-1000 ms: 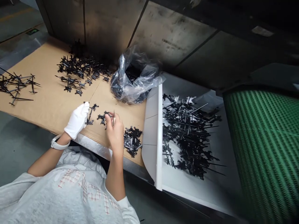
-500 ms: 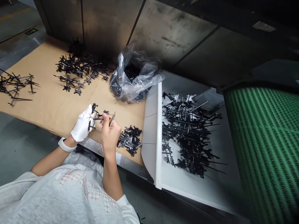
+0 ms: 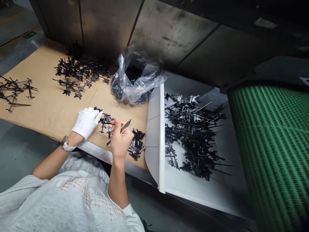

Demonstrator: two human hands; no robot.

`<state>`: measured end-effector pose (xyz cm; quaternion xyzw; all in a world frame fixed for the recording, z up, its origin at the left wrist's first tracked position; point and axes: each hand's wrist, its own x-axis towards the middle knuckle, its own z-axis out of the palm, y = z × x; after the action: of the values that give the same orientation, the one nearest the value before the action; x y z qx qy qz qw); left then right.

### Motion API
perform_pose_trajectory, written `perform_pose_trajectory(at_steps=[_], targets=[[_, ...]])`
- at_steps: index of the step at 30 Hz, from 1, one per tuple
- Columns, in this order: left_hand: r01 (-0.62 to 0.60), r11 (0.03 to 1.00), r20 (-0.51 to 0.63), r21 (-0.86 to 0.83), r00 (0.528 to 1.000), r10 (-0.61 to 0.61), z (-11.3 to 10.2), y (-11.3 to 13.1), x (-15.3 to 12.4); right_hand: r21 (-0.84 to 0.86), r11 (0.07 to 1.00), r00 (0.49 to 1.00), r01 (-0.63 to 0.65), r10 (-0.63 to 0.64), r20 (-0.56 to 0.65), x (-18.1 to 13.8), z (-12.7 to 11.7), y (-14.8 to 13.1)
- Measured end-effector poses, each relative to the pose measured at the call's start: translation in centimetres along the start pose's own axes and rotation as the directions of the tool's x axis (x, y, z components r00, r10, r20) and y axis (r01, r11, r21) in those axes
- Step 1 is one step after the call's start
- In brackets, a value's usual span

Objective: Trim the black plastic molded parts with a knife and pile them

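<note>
My left hand, in a white glove, is closed at the fingertips on a black plastic part, mostly hidden by the glove. My bare right hand is wrapped round a slim metal knife, its blade pointing up and to the right. The thumb and forefinger of that hand also meet a dark stem, and I cannot make out whether it belongs to the same part. Between the hands lie small black plastic pieces. Close to the right hand's far side is a pile of similar pieces.
Heaps of black parts and long-stemmed pieces lie on the brown board. A clear plastic bag of black parts stands behind. At right, a white tray holds many branched parts beside a green ribbed belt.
My left hand has turned palm-down and lowered toward the board. My right hand has moved slightly right, and the knife's blade now tilts further right. The view has shifted a little.
</note>
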<state>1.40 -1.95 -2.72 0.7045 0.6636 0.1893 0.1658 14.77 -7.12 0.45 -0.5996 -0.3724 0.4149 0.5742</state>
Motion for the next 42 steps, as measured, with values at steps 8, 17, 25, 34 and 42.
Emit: perform_pose_trajectory(at_steps=[8,17,25,34,42], targets=[[-0.140,0.990,0.146,0.021,0.980,0.135,-1.0,-1.7,0.8,-0.028,0.999,1.000,0.020,-0.021,-0.002,0.1,-0.6,0.1],[-0.063,0.905,-0.216,-0.421,0.976,-0.032,-3.9,-0.4,-0.1,-0.130,0.985,0.993,0.113,-0.110,0.031,0.1,-1.5,-0.4],[0.068,0.713,-0.067,-0.698,0.985,-0.159,-6.9,1.0,-2.1,-0.280,0.889,0.910,0.363,-0.274,0.310,-0.4,-1.6,-1.4],[-0.075,0.926,0.416,-0.370,0.878,0.238,-8.0,-3.8,-2.3,-0.340,0.769,0.703,0.541,-0.192,0.685,-2.2,0.9,-1.9],[0.362,0.805,-0.095,-0.471,0.886,-0.454,-11.9,-9.0,-0.7,-0.290,0.914,0.871,0.283,-0.118,0.478,-1.9,-0.9,-0.3]])
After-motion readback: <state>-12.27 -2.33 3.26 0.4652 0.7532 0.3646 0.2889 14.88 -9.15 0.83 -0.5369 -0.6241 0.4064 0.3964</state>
